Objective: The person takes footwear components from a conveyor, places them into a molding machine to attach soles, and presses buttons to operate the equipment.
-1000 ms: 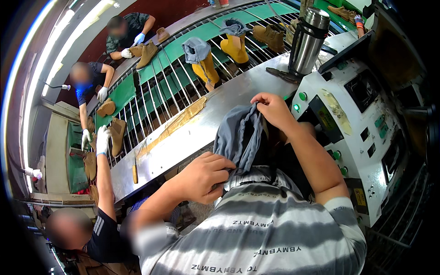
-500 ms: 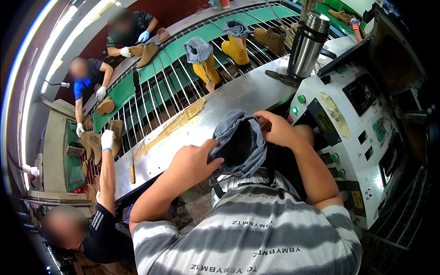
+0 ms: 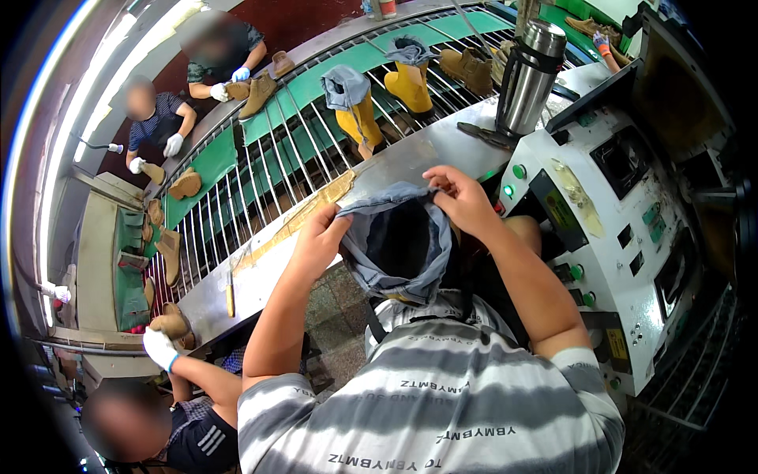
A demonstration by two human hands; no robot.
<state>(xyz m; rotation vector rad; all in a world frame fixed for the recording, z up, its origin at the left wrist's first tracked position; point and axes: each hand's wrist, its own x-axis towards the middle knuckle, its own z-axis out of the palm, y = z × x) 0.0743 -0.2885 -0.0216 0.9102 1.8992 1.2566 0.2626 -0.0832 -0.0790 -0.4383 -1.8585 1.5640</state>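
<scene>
Left fingers [image 3: 325, 218]: clamped with the thumb on the left upper edge of the grey cloth collar [image 3: 363, 259].
Right fingers [image 3: 449, 178]: at the collar's right upper edge, loosely curled; cannot tell whether they pinch it.
Collar: between and below the two sets of fingertips; mouth wide, inside dark; what hangs beneath is mostly hidden.
Done, in my judgement: cloth opened out into a ring.
Left, in my judgement: lower edge looks bunched, not yet smooth; collar not yet let go. Anything further cannot be told.
Yellow boots: nearer boot [image 3: 361, 120] and farther boot [image 3: 410, 88], ahead of the fingers on the metal rack [image 3: 272, 137], each topped with grey cloth.
Flask [image 3: 530, 88] and pliers [image 3: 486, 135]: beyond the right fingers, on the metal table [image 3: 422, 152].
Control panel [image 3: 570, 257]: right of the right fingers.
</scene>
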